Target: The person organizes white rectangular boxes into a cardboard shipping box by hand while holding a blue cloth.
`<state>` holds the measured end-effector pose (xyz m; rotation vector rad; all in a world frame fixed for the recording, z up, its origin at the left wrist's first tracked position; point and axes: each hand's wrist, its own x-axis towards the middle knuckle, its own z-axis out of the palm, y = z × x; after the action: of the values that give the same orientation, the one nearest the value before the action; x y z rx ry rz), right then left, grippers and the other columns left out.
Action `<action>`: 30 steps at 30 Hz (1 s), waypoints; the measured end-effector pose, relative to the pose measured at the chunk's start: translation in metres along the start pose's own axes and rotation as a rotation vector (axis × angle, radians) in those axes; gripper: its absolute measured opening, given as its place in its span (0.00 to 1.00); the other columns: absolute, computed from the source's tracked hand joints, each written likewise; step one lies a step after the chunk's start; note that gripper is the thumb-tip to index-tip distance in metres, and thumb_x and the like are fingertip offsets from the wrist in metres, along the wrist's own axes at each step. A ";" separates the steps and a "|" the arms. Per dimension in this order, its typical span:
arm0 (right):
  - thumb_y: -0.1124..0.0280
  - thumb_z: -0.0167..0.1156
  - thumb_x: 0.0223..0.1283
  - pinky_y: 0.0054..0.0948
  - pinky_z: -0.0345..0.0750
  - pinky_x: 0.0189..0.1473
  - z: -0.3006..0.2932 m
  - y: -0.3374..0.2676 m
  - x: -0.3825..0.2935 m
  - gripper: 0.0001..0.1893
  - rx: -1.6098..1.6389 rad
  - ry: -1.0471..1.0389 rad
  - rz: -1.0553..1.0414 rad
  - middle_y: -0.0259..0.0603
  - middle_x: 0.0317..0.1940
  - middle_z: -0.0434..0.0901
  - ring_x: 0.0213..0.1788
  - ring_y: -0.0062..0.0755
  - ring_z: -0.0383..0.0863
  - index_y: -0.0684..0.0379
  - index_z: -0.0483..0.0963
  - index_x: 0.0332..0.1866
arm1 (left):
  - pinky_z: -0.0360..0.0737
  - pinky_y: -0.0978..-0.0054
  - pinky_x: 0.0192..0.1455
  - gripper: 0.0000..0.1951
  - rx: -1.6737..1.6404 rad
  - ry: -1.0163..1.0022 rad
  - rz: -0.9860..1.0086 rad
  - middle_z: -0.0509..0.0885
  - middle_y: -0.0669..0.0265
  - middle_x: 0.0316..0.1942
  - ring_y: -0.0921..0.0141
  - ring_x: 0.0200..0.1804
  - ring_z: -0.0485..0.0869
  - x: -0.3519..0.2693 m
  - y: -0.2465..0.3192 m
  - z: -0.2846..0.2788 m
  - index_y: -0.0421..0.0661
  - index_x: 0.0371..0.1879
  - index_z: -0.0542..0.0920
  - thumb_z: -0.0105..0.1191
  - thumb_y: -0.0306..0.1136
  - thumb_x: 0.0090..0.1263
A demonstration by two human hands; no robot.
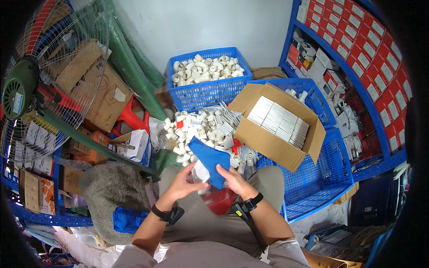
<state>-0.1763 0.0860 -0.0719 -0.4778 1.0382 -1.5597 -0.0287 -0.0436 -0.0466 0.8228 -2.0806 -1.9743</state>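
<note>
My left hand [183, 183] grips a white plate-like piece [200, 172] by its edges, above my lap. A blue cloth [214, 162] is pinched in my right hand [234, 179], its thumb on top; the cloth lies right beside the white piece and partly overlaps it. Past my hands spreads a heap of white plastic pipe fittings [187, 129], with flat square white plates [226, 129] among them. To the right of the heap, an open cardboard box [278, 152] holds tight rows of white flat pieces [278, 122].
A blue plastic crate [207, 95] full of pipe fittings stands against the wall. More blue crates [321, 184] are under and beside the box. A caged fan [20, 87] and a red stool [134, 115] are on the left; a blue shelf [360, 83] with red boxes rises at right.
</note>
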 end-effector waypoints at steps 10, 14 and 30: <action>0.58 0.48 0.65 0.24 0.66 0.55 -0.010 0.013 0.001 0.24 0.071 -0.139 0.056 0.36 0.52 0.71 0.52 0.22 0.69 0.65 0.61 0.60 | 0.72 0.83 0.26 0.39 -0.008 0.000 -0.145 0.76 0.61 0.44 0.78 0.29 0.77 0.001 -0.013 -0.011 0.38 0.60 0.62 0.68 0.32 0.49; 0.58 0.49 0.65 0.25 0.65 0.57 -0.010 0.011 0.006 0.25 0.116 -0.089 0.023 0.39 0.53 0.69 0.54 0.22 0.67 0.64 0.60 0.61 | 0.73 0.82 0.27 0.39 -0.048 -0.020 -0.004 0.76 0.62 0.44 0.78 0.29 0.77 -0.005 -0.008 0.000 0.39 0.61 0.61 0.67 0.28 0.49; 0.58 0.50 0.62 0.38 0.66 0.60 -0.014 -0.013 0.002 0.29 0.675 -0.035 -0.116 0.44 0.58 0.67 0.58 0.37 0.69 0.64 0.56 0.63 | 0.74 0.78 0.41 0.48 -0.141 -0.097 0.064 0.79 0.65 0.38 0.77 0.35 0.77 -0.011 -0.002 -0.024 0.44 0.68 0.48 0.66 0.22 0.48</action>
<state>-0.1950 0.0890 -0.0695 -0.0937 0.4106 -1.8773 -0.0074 -0.0585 -0.0433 0.6381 -1.9635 -2.1364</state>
